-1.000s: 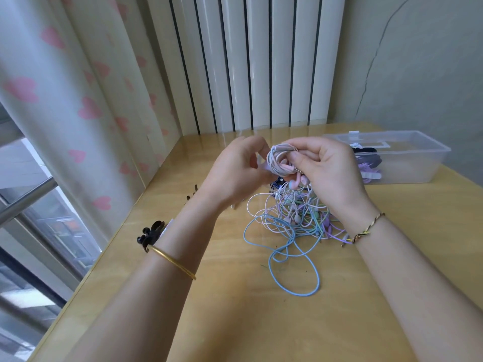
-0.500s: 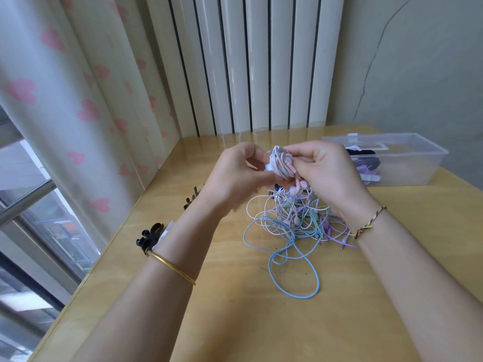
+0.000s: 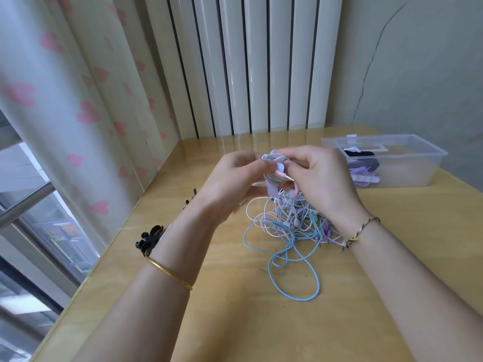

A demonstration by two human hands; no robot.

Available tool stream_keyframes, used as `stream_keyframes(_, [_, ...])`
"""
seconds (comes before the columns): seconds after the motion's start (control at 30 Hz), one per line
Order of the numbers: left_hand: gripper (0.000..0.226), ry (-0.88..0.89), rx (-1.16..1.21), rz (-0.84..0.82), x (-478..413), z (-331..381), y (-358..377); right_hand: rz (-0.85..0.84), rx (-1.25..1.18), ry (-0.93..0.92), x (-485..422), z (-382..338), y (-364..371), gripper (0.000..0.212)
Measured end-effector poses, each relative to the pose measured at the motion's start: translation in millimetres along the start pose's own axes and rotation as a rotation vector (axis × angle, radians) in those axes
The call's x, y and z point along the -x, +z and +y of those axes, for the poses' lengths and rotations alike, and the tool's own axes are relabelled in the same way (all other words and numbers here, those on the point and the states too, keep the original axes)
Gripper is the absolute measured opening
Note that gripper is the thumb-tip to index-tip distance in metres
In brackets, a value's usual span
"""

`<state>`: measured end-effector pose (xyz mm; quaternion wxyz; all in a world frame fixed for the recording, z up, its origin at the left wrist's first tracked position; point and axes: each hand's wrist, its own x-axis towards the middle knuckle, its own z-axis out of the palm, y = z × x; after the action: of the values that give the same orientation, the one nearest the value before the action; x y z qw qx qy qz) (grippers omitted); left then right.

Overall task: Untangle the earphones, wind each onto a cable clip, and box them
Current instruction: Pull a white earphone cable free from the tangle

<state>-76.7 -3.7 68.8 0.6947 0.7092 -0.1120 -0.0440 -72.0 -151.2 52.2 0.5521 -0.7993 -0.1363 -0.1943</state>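
Above the table, my left hand and my right hand hold a wound pale pink earphone coil on a light cable clip between them. My right fingers pinch the cable near the gold jack plug, which sticks out of the coil. Below the hands lies a tangle of earphones in blue, pink, green and purple, with a long blue loop trailing toward me. A clear plastic box at the right holds wound purple and dark earphones.
Black claw-shaped clips lie near the table's left edge, another behind my left wrist. A curtain with pink hearts hangs at the left, white vertical panels stand behind the wooden table, and a grey wall closes the right.
The coil has been turned between my hands, so the jack plug now sticks out at its front. Both hands stay at about the same spot above the tangle.
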Motion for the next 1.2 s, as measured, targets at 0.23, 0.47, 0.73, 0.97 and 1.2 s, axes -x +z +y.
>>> stream_keyframes(0.23, [0.026,-0.017,0.161,-0.107,0,-4,-3,0.064,0.010,0.003,-2,3,2,0.019])
stream_keyframes(0.47, [0.037,-0.017,0.277,-0.076,-5,-2,0,0.136,-0.018,0.004,0,2,6,0.025])
stream_keyframes(0.73, [0.035,0.082,0.127,0.026,-4,-3,5,0.175,-0.273,0.117,-3,5,3,0.015])
stream_keyframes(0.97, [0.035,0.087,0.088,-0.113,-5,-7,8,0.156,-0.320,0.166,-3,12,3,0.014])
stream_keyframes(1.2, [0.019,0.143,-0.026,0.171,-8,-6,23,0.099,-0.347,0.072,-2,11,9,0.013])
